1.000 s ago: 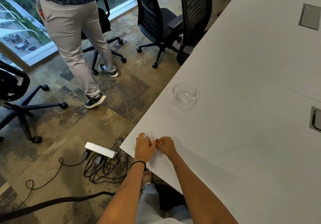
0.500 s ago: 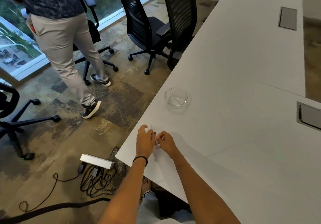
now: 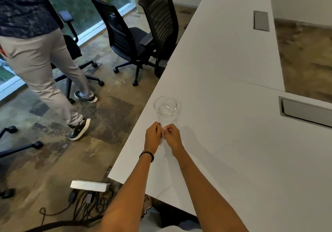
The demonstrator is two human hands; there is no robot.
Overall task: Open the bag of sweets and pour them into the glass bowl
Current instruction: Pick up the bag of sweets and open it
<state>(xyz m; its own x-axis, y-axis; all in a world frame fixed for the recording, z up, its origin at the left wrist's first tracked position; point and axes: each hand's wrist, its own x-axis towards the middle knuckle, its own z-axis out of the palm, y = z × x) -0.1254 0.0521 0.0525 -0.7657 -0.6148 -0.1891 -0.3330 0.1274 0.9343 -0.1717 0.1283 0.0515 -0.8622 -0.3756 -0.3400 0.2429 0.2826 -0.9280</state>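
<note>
Head cam, only view: both hands meet over the near left part of the long white table (image 3: pixel 224 123). Left hand (image 3: pixel 152 136), w/ a black band at the wrist, and right hand (image 3: pixel 171 136) are each pinched on a small, clear, crinkly plastic bag of sweets (image 3: pixel 163 135), one hand per side. Prob. that's so the top can be pulled apart or torn. Bag is mostly hidden betw. the fingers; can't tell if it's open yet, and the sweets themselves can't be made out.

The empty round clear glass bowl (image 3: pixel 165 105) sits on the table just beyond the hands, near the left edge, apart from them. Handy spot: once the bag gives, only a short reach fwd to tip it over the rim. Bag held low & close to the bowl, which should limit spills if it bursts.

Off-table, not involved: black mesh office chairs (image 3: pixel 129 39) and another person's legs in beige trousers (image 3: pixel 41 66) on the carpet to the left.
</note>
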